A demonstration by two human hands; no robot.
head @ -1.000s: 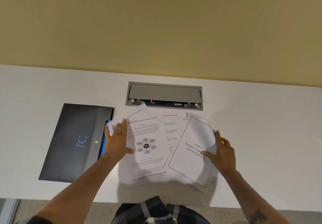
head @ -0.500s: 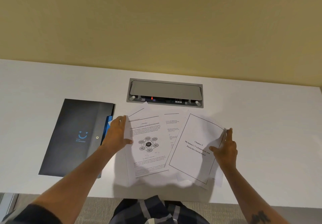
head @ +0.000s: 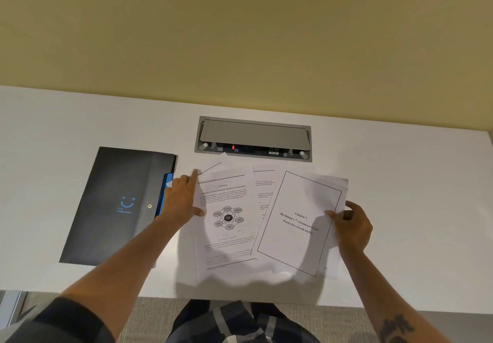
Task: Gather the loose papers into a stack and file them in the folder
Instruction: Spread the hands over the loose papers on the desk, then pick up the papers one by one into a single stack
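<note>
Several loose white papers [head: 232,238] lie fanned out and overlapping on the white table in front of me. One shows a round diagram, and a bordered title page [head: 296,230] lies on top at the right. My left hand [head: 181,198] rests flat on the left edge of the pile, fingers spread, index finger pointing away. My right hand [head: 349,225] pinches the right edge of the title page between thumb and fingers. A dark folder [head: 114,204] with a blue smiley logo and a snap button lies shut at the left, a blue inner edge showing beside my left hand.
A grey recessed power and cable box [head: 253,137] sits in the white table [head: 413,182] just beyond the papers. A yellow wall rises behind the table. The table's near edge runs below the papers, with my plaid clothing under it.
My right hand has closed its thumb and fingers on the title page's right edge. My left hand shifted slightly left along the pile's edge, and the sheets have spread a little.
</note>
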